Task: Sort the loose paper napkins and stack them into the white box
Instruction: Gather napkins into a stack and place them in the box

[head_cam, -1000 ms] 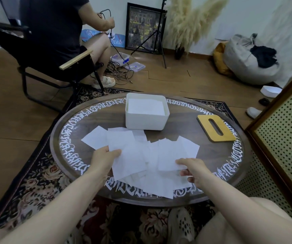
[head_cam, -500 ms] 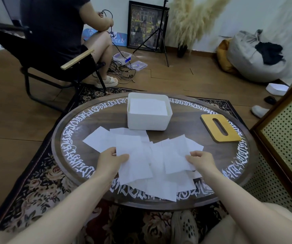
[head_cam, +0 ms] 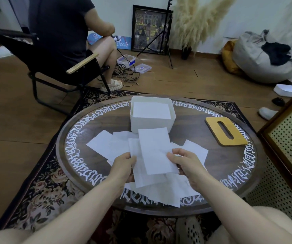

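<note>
Head view: both hands on the napkins

Head view: the left hand (head_cam: 123, 166) pinches one napkin (head_cam: 142, 171) by its left edge, while the right hand (head_cam: 185, 163) pinches the upper napkin (head_cam: 155, 150) at its right edge. Both sheets are raised over the loose napkins (head_cam: 106, 147) scattered on the round table (head_cam: 185, 131). The white box (head_cam: 152, 118) (paper already inside) stands just beyond them.

Soft, even indoor light, rather dim and warm, with only faint shadows. The glossy round table (head_cam: 191, 124) carries a weak sheen at its far side. Wide-angle bending curves the edges, and the near forearms and far corners look slightly blurred.
</note>
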